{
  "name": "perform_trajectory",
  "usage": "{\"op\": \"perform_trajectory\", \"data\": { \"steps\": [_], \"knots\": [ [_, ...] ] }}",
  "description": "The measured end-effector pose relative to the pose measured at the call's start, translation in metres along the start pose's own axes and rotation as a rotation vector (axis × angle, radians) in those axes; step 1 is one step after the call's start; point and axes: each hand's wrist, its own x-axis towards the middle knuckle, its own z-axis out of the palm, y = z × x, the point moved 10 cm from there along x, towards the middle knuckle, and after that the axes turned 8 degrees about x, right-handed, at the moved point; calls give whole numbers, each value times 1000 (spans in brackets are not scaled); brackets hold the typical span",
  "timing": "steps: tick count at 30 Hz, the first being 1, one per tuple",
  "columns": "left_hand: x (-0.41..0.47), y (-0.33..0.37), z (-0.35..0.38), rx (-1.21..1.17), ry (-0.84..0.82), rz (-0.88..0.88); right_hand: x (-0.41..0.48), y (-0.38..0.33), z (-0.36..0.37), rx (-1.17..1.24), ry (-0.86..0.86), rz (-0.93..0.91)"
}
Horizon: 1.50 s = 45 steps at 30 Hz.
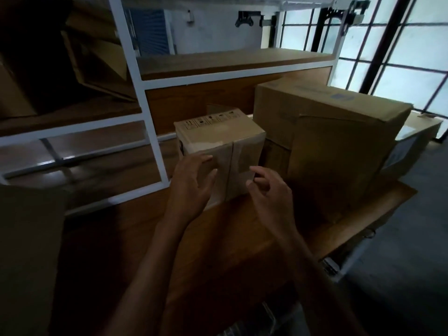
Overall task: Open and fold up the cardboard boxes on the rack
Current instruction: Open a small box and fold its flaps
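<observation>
The room is dim; daylight enters only from the right. A gridded window [400, 44] with dark mullions fills the upper right and reads pale blue-white. A white metal rack frame [135, 76] stands at left and centre, carrying brown wooden shelf boards [232, 61]. A wooden back panel [194, 100] closes the bay beneath the upper board. Behind the rack, a grey wall [213, 32] carries a blue slatted panel [150, 32] and black brackets [244, 19]. The wooden surface [237, 229] in the foreground ends at a white edge at right. Beyond it lies a dark grey floor [407, 238].
</observation>
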Motion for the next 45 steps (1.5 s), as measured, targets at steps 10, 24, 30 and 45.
{"op": "perform_trajectory", "data": {
  "steps": [10,24,30,45],
  "knots": [
    [142,-29,38,314,54,-43,177,21,22,-62,-176,-176],
    [179,-146,68,424,-77,-561,298,91,122,-215,-556,160],
    [145,-118,56,393,31,-495,264,75,91,-122,-460,33],
    [-117,-47,37,-101,498,-639,7,114,-10,241,-264,101]
  ]
}}
